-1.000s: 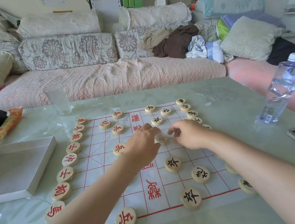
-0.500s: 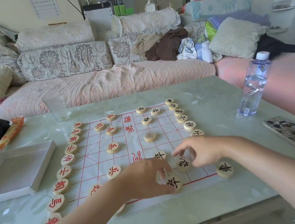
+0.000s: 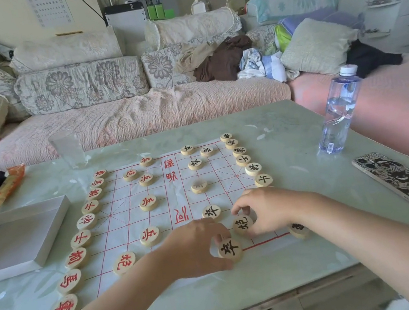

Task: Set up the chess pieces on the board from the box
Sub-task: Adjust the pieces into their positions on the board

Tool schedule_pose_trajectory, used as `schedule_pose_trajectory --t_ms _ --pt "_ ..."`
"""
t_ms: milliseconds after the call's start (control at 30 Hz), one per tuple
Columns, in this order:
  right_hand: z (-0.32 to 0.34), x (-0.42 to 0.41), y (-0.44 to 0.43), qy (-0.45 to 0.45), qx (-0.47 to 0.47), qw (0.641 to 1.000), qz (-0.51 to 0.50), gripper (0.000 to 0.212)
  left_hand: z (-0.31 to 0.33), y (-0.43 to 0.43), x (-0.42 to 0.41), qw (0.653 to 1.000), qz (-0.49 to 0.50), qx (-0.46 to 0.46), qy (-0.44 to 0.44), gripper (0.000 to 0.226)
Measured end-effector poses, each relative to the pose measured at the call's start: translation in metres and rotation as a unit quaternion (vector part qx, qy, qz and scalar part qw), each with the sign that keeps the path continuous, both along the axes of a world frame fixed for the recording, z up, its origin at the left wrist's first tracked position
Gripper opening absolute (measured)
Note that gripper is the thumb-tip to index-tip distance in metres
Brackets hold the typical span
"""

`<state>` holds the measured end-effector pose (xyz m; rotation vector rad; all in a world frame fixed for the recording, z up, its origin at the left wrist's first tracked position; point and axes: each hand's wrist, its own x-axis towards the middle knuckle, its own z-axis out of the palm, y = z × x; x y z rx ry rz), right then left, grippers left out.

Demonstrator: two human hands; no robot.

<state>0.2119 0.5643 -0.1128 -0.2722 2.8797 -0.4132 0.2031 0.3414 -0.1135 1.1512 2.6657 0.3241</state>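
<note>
A: Task thing first?
B: Black-lettered piece (image 3: 230, 248), a round wooden disc on the near edge of the board (image 3: 128, 223), by the red border line. The left hand (image 3: 194, 248) pinches its rim, thumb and fingers curled on it.
A: Other hand?
B: The right hand (image 3: 269, 209) sits just beyond and right of that pinch, its fingertips curled on the rim of a second black piece (image 3: 242, 224). The two discs are very close; I can't tell if they touch.
A: Why rim grips?
B: My guess is that a rim pinch slides or turns a flat disc onto a line crossing with the letter left readable.
A: Heading, long axis?
B: It's a disc, so no long axis. Both lie flat, letter up. The left one reads roughly upright to the wearer; the right one is turned sideways.
A: Outward?
B: A third black piece (image 3: 211, 211) lies just past both grips. The red row (image 3: 84, 222) is well left of the left grip, and the box (image 3: 22, 239) beyond it shows no pieces. The bottle (image 3: 337, 116) and phone (image 3: 399, 176) are right of the right grip.
</note>
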Motion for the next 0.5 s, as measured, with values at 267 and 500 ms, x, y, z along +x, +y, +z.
schedule_pose_trajectory --t_ms 267,500 --pt "-0.0003 -0.0018 -0.0012 0.012 0.003 1.0 -0.004 0.039 -0.0024 -0.0031 -0.0026 1.0 0.006 0.006 -0.017 0.051" --pt "-0.0023 -0.0015 -0.0012 0.006 0.01 1.0 -0.005 0.046 -0.0011 -0.0022 -0.0001 1.0 0.01 -0.005 -0.013 0.051"
